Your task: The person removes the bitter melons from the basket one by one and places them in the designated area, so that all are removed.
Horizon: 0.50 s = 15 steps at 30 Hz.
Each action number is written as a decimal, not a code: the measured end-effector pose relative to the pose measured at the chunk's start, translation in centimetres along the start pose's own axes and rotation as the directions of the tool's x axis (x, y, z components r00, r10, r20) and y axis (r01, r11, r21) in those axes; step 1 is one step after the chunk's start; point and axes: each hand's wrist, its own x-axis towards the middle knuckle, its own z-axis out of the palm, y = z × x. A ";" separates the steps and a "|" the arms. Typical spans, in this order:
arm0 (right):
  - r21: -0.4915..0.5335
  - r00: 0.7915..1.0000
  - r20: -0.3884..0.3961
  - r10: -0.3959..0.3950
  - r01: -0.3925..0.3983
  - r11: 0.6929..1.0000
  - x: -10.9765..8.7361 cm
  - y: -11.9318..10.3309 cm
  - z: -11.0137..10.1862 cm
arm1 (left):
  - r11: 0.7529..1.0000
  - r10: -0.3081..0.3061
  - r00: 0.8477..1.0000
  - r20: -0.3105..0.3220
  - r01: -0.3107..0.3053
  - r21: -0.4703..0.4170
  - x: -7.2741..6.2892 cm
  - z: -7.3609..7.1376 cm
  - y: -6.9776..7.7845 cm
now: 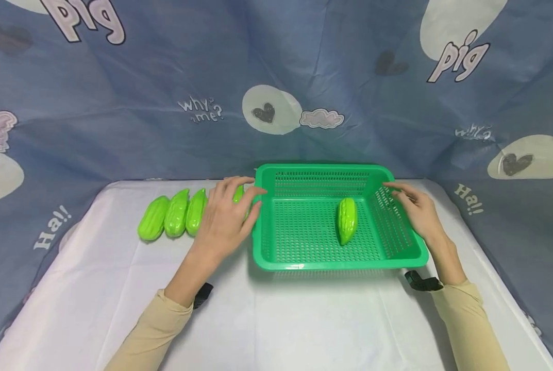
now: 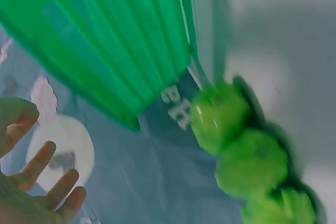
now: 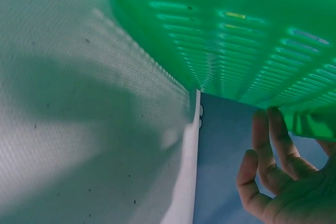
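Note:
A green slatted plastic basket point(image 1: 341, 266) stands on the white-covered table. Inside it, right of centre, lies one glossy green ribbed gourd that looks like a bitter melon point(image 1: 348, 220). Beside the basket's left rim, my left hand point(image 1: 225, 216) has its fingers spread and holds nothing; the left wrist view shows its palm and parted fingertips point(image 2: 47, 151). My right hand point(image 1: 420, 211) is at the right rim, fingers reaching over it; in the right wrist view two fingertips point(image 3: 274, 114) meet the basket's edge while the other fingers stay loose.
Left of the basket, a row of similar gourds point(image 1: 177, 212) lies on the table, one of them point(image 1: 238, 194) partly hidden behind my left hand. A blue printed cloth point(image 1: 165, 139) hangs behind the table and at both sides. Each wrist carries a black strap point(image 1: 422, 281).

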 end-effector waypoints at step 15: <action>0.000 1.000 0.001 0.003 -0.003 1.000 0.1 -0.1 0.0 | 0.988 0.132 0.961 0.242 -0.146 0.044 0.8 4.1 7.5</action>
